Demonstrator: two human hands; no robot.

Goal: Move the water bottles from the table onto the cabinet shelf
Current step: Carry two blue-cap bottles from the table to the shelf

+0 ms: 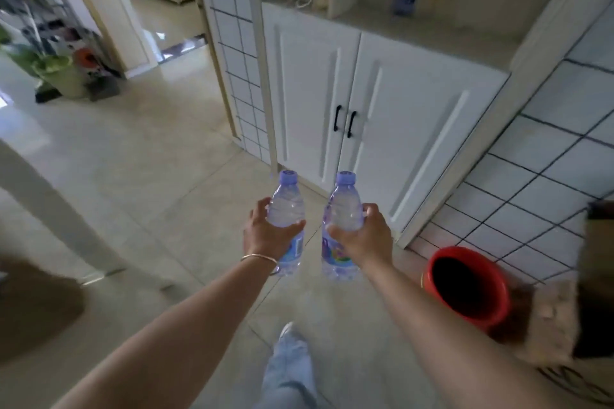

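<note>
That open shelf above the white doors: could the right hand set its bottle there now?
Probably yes: the shelf has a bare stretch and nothing blocks the right hand gripping its bottle, though it must rise and reach forward.

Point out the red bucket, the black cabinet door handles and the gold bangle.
Red plastic bucket [435,271]: head view, on its left outer rim.
Black metal cabinet door handles [351,124]: head view, middle of the right-hand handle.
Thin gold bangle [258,256]: head view, on the band across the left wrist.
</note>
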